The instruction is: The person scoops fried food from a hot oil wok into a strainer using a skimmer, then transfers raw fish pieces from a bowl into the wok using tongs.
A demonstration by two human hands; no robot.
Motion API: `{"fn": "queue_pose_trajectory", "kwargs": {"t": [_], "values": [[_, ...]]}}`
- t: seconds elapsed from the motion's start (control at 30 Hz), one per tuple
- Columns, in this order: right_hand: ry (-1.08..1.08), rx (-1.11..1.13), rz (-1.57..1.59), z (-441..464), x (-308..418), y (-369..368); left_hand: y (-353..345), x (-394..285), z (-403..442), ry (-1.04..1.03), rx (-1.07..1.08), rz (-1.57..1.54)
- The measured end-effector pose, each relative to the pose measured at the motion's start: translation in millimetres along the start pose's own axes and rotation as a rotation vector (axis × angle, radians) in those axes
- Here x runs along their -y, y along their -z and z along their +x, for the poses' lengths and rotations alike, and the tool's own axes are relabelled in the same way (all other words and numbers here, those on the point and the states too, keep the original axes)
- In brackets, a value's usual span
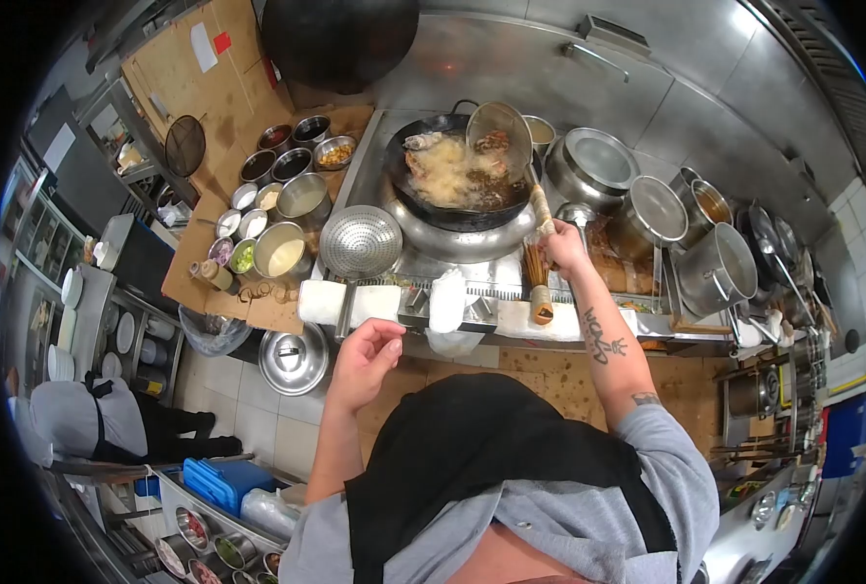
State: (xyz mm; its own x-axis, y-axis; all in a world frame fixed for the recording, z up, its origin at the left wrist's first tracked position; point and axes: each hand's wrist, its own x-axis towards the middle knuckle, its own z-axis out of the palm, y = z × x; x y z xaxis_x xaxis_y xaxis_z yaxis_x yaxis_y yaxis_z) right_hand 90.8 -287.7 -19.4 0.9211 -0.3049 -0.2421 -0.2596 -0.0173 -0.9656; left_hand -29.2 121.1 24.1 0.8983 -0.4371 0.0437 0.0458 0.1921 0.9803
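My right hand (565,245) grips the pale wrapped handle of a mesh skimmer (499,127). The skimmer's round head is tilted over the right side of a black wok (403,201), with a browned piece of food (492,142) seen at its mesh. Foamy, bubbling oil (442,167) fills the wok around more frying pieces. A ladle (576,214) lies right beside my right hand. My left hand (366,363) hovers in front of the stove edge near folded white cloths (375,305); its fingers are loosely curled and nothing shows in them.
A perforated strainer (361,240) rests left of the wok, near several seasoning bowls (305,195). A bamboo brush (538,282) lies at the front edge. Steel pots (647,216) crowd the right. A lidded pot (294,360) stands lower left; another person (111,419) is at far left.
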Motion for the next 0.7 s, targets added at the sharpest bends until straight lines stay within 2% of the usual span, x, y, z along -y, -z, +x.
{"fn": "queue_pose_trajectory", "kwargs": {"t": [0.13,0.23,0.33,0.37,0.47,0.5,0.7], "values": [[-0.063,-0.005,0.052,1.3,-4.7,3.4,-0.7,0.9,-2.6,0.001,-0.027,0.004],[0.027,-0.108,-0.037,8.4,-21.8,-1.1,0.7,1.4,-3.3,-0.005,-0.040,0.000],[0.190,-0.169,-0.165,17.1,-24.8,2.9,0.9,0.6,-5.4,-0.004,-0.036,0.000],[0.153,-0.117,-0.338,16.3,-21.1,15.2,1.0,-0.5,-4.2,-0.003,-0.026,0.002],[0.463,-0.334,-0.590,41.6,-62.4,26.6,2.0,0.9,-1.6,0.018,-0.047,-0.011],[0.374,-0.312,-0.613,24.4,-49.3,21.2,1.2,2.0,-0.1,0.009,-0.042,-0.019],[0.339,-0.365,-0.528,-37.7,-30.6,-6.4,0.6,4.4,0.7,-0.002,-0.026,-0.026]]}}
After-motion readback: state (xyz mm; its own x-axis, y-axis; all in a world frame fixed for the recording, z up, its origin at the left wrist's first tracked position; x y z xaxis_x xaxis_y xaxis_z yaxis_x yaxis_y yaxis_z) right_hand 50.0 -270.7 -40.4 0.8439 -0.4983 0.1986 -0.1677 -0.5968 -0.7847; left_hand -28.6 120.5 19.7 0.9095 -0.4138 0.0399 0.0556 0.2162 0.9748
